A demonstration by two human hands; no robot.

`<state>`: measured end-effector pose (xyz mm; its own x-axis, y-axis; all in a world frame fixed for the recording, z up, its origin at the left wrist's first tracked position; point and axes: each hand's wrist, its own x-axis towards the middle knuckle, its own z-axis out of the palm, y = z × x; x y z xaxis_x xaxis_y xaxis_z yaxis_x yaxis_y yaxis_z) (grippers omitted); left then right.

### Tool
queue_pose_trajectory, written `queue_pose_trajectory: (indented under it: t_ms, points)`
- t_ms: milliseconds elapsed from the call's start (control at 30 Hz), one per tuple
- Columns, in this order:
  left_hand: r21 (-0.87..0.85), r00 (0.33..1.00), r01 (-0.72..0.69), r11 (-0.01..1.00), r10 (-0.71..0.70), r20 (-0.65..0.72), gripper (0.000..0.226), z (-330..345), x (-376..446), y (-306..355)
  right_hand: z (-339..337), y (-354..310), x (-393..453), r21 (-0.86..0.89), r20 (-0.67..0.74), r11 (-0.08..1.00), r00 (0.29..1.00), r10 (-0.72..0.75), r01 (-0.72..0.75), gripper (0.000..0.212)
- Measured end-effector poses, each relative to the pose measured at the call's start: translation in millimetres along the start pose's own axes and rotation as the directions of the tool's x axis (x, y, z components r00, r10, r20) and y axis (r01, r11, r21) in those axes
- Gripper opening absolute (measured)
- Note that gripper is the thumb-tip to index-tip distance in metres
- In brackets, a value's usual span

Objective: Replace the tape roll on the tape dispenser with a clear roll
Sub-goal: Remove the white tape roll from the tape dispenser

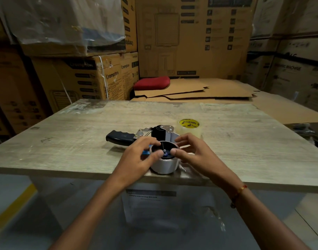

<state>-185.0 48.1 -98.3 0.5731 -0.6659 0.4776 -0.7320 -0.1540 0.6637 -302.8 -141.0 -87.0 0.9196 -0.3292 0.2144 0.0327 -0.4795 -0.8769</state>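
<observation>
A tape dispenser with a black handle lies on its side near the front of the wooden table. A grey-white tape roll sits on its black hub. My left hand holds the roll's left rim, thumb on the hub. My right hand holds the right rim, thumb on the hub and fingers behind the roll. A clear tape roll with a yellow printed core stands on the table just behind my right hand, apart from the dispenser.
Stacked cardboard cartons wall the left, back and right. Flattened cardboard sheets and a red cushion lie behind the table. A plastic sleeve with a paper hangs below the table's front edge.
</observation>
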Motion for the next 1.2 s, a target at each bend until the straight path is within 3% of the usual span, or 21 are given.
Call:
queue_pose_trajectory:
  t_ms: [67, 167, 300, 367, 467, 567, 667, 867, 1067, 1200]
  points:
    - [0.066, 0.990, -0.091, 0.994, 0.084, 0.110, 0.045, -3.6, -7.0, -11.8, -1.1, 3.7, -4.4, -0.107, 0.087, 0.991, 0.993, -0.074, 0.083, 0.042]
    - [0.129, 0.980, -0.177, 0.976, 0.161, 0.119, 0.048, -3.3, -4.8, -19.7, 3.3, 7.5, -5.5, -0.216, 0.109, 0.953, 0.975, -0.192, 0.211, 0.033]
    - [0.142, 0.980, -0.176, 0.974, 0.161, 0.114, 0.043, -5.9, 2.6, -18.3, 2.6, 8.9, -1.3, -0.220, 0.125, 0.944, 0.967, -0.224, 0.247, 0.033]
    - [0.152, 0.979, -0.169, 0.974, 0.149, 0.138, 0.041, -7.6, 5.1, -16.4, 1.4, 4.6, 0.0, -0.233, 0.177, 0.934, 0.957, -0.231, 0.269, 0.023]
    - [0.160, 0.974, -0.184, 0.970, 0.157, 0.164, 0.038, -8.9, 8.3, -15.4, -0.4, -0.6, 0.5, -0.266, 0.218, 0.916, 0.944, -0.247, 0.301, 0.039]
    - [0.179, 0.969, -0.212, 0.961, 0.182, 0.168, 0.040, -8.2, 6.4, -17.0, 1.3, 5.5, -2.2, -0.273, 0.166, 0.903, 0.941, -0.295, 0.331, 0.018]
    - [0.271, 0.953, -0.294, 0.917, 0.259, 0.158, 0.049, -5.8, -1.5, -17.7, 5.1, 16.4, -7.1, -0.297, 0.057, 0.888, 0.935, -0.351, 0.352, 0.036]
    - [0.362, 0.918, -0.387, 0.848, 0.320, 0.233, 0.056, -6.6, -2.4, -14.0, 9.3, 22.3, -12.1, -0.564, 0.071, 0.652, 0.816, -0.573, 0.507, 0.033]
    - [0.346, 0.917, -0.387, 0.855, 0.319, 0.239, 0.042, -7.4, 4.9, -9.1, 8.9, 18.8, -8.1, -0.532, 0.084, 0.692, 0.844, -0.530, 0.488, 0.028]
    - [0.390, 0.921, -0.369, 0.844, 0.276, 0.276, 0.043, -9.1, 9.1, -7.6, 7.9, 21.4, -8.3, -0.392, 0.049, 0.818, 0.898, -0.438, 0.421, 0.036]
